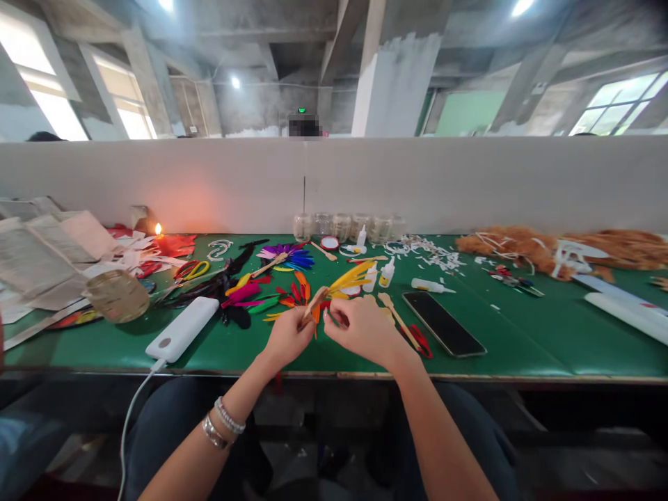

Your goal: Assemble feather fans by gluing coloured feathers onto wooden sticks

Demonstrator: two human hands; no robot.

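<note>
My left hand grips a wooden craft stick whose upper end carries a fan of yellow feathers. My right hand is close beside it, its fingertips curled in at the stick's base. Whatever those fingertips pinch is hidden or too small to tell. Just behind both hands lie loose red and orange feathers. Further left is a purple and blue feather fan. A second wooden stick rests to the right of my right hand, on the green table.
A white power bank with its cable sits at the front left, and a black smartphone at right. Small glue bottles, glass jars, scissors, a lit candle, paper stacks and brown fur surround the work.
</note>
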